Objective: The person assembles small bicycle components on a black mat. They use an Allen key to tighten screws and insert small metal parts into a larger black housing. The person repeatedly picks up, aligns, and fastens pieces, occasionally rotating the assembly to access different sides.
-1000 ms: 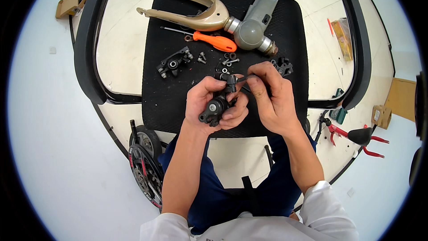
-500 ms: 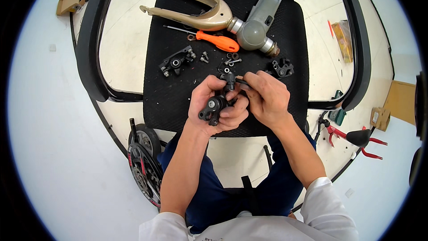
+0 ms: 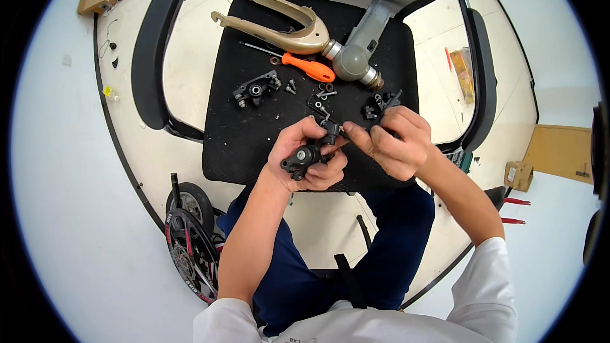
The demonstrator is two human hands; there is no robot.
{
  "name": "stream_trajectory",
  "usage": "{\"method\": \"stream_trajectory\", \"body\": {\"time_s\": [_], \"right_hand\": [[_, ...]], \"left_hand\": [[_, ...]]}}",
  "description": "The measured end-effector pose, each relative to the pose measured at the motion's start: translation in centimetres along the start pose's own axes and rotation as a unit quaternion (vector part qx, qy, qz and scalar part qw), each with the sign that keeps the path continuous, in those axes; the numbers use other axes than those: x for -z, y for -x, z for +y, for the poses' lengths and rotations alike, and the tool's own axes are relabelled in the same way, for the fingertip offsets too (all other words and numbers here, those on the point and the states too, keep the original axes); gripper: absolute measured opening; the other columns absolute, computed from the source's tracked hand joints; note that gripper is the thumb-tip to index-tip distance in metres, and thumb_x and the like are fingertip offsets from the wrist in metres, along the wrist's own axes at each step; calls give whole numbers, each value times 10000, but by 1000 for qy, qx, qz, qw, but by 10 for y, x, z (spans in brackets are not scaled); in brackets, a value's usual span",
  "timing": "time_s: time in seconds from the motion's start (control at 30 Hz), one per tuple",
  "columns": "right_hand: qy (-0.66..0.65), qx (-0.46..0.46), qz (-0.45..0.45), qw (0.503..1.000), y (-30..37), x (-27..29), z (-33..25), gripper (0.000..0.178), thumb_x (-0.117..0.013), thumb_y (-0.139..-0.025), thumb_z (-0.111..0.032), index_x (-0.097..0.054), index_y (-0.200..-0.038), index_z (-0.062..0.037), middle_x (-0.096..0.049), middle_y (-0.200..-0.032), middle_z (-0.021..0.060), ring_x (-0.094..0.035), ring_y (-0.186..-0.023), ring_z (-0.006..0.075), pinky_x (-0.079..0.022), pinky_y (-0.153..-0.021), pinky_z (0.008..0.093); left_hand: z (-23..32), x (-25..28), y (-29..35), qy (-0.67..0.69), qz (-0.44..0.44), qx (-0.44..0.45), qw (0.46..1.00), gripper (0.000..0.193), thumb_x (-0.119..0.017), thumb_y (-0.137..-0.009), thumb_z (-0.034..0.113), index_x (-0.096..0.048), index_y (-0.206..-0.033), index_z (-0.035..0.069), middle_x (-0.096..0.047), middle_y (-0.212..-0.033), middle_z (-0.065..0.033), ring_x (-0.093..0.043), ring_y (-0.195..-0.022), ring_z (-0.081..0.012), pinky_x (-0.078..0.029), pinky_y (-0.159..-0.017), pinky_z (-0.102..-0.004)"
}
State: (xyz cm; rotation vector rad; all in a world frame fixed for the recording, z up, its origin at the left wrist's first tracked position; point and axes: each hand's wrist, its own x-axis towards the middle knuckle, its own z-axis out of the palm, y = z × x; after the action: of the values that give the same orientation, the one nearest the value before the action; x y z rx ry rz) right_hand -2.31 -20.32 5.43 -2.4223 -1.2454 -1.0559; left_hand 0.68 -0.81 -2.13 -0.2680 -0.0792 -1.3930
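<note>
Left hand (image 3: 281, 154) clamps a black caliper (image 3: 302, 154) above the chair seat (image 3: 238, 146); right hand (image 3: 399, 144), fingers curled, grip unclear, now sits farther right, suggesting a changed hold as work continues

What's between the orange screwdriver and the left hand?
In the head view, small bolts and washers lie on the black seat between the screwdriver and left hand.
</note>
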Motion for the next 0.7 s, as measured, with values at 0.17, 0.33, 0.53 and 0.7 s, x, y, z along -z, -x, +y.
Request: {"method": "stream_trajectory", "body": {"time_s": [0.17,0.33,0.53,0.7], "right_hand": [[-37,-120,-45,991,-8,6,-9,332,-808,-607,15,-721,-927,32,-622,-749,90,-650,-658,221,-533,-548,279],[-299,-554,11,777,-25,2,-54,251,-674,-858,-6,-647,-1098,62,-700,-928,138,-699,-869,207,-563,-766,314],[-486,-662,146,551,-52,-3,-63,557,-659,-872,5,-411,-1371,24,-687,-936,108,-676,-945,187,-557,-839,320],[-422,-591,31,687,-47,-3,-52,288,-686,-841,28,-629,-1119,80,-702,-946,132,-680,-923,176,-539,-864,315]], "left_hand": [[0,-14,4,-122,78,-72,987,274,-374,-901,285,-446,-764,60,-431,-578,-112,-345,-448,-142,-278,-357,-245],[-2,-24,10,-248,125,-140,950,239,-390,-895,264,-478,-856,45,-458,-574,-108,-378,-446,-138,-291,-369,-246],[-4,-28,20,-349,142,-173,910,458,-388,-890,269,-536,-1208,-26,-469,-580,-93,-382,-441,-128,-298,-378,-240],[-4,-26,30,-258,145,-147,944,303,-389,-895,273,-535,-922,9,-441,-577,-96,-368,-443,-132,-279,-359,-239]]}}
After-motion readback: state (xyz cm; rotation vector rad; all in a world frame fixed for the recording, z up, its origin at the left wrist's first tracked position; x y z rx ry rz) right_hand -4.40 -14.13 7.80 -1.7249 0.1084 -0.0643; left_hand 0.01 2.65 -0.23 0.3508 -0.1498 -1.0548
